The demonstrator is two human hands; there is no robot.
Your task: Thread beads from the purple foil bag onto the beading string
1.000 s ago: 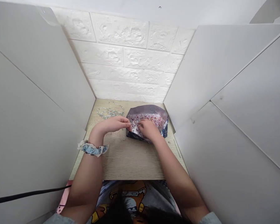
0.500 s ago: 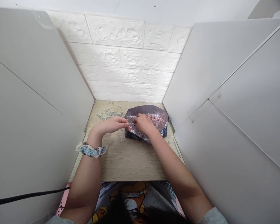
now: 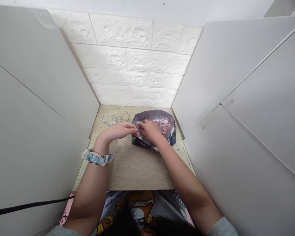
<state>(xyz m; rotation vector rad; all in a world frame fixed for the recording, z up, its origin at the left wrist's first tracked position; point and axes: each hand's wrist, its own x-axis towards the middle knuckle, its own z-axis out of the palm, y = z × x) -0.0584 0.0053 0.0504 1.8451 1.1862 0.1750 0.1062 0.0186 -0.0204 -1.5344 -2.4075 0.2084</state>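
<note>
A dark, silvery-lined bag (image 3: 153, 115) lies open on the table, holding a heap of small pink, red and clear beads (image 3: 165, 127). My left hand (image 3: 123, 130) is at the bag's left rim, thumb and fingertips pinched together; what they grip is too small to make out. Over the beads, my right hand (image 3: 149, 129) has its fingers bent, the tips close to the left fingertips and partly hidden. Behind my left hand, a long looped string of pale green and clear beads (image 3: 115, 118) rests on the table.
The narrow wooden table (image 3: 140, 173) is boxed in by a grey-white panel on the left (image 3: 39, 82), another on the right (image 3: 236, 82) and a white brick-patterned wall (image 3: 137, 60). A few loose beads (image 3: 129, 147) lie near the bag. A black cable (image 3: 31, 206) runs in from the left.
My right hand has shifted slightly left, closer to the left fingertips. The bag's right side has drawn in a little. My left hand stays almost in place, still pinched.
</note>
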